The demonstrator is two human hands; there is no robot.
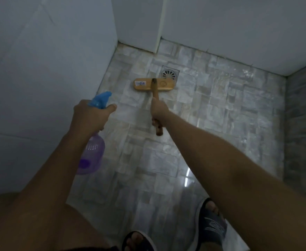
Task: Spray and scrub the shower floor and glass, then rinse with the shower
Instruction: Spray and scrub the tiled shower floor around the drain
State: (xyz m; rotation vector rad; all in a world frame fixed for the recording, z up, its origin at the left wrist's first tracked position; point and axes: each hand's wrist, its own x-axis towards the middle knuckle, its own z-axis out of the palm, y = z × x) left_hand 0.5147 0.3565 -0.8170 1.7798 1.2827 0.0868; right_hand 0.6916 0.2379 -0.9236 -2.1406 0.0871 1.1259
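Slippers (212,227) could skid on the glossy floor (221,105) if the right hand (159,110), gripping the brush (154,84) beside the drain (170,73), shoves hard while the left hand (90,115) holds the spray bottle (92,156).

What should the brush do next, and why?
Probably pull the wooden long-handled scrub brush back toward the feet. The right hand grips its handle, its head rests on the grey stone-pattern tiled floor beside the square metal drain, near the far wall, while the left hand just holds the purple spray bottle with blue trigger.
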